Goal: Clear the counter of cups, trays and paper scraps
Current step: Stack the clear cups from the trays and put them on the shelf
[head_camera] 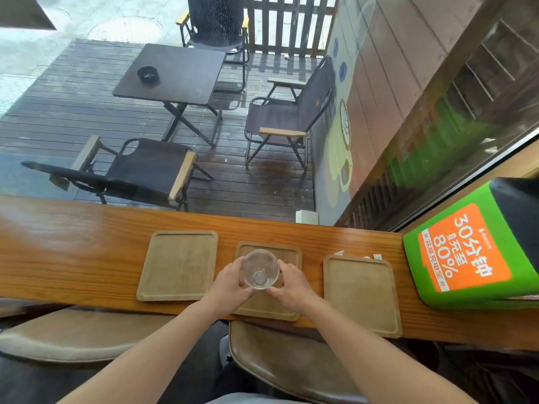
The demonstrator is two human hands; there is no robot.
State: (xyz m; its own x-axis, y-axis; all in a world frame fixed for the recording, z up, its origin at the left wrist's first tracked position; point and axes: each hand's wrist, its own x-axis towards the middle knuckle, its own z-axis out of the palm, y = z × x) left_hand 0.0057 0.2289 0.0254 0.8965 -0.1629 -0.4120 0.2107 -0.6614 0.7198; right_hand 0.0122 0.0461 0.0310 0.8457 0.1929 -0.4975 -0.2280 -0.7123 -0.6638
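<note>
While both hands are cupping it from either side, a clear, round, empty plastic cup (259, 269) is sitting over the middle tray (287, 252), whether resting on it or lifted I cannot tell. The left hand (230, 282) is curling its fingers around the cup's left wall, and the right hand (293, 284) is pressing against its right wall. Three shallow wooden trays with rounded corners and raised rims are lying in a row on the glossy wood-grain tabletop (73, 243): the left tray (178, 265) and the right tray (361, 295) are lying bare, with narrow strips of tabletop between them. White paper scraps (376, 257) are peeking out just behind the right tray's far edge. A green box (466, 252) is crowding the tabletop's right end, while the left stretch is lying open.
</note>
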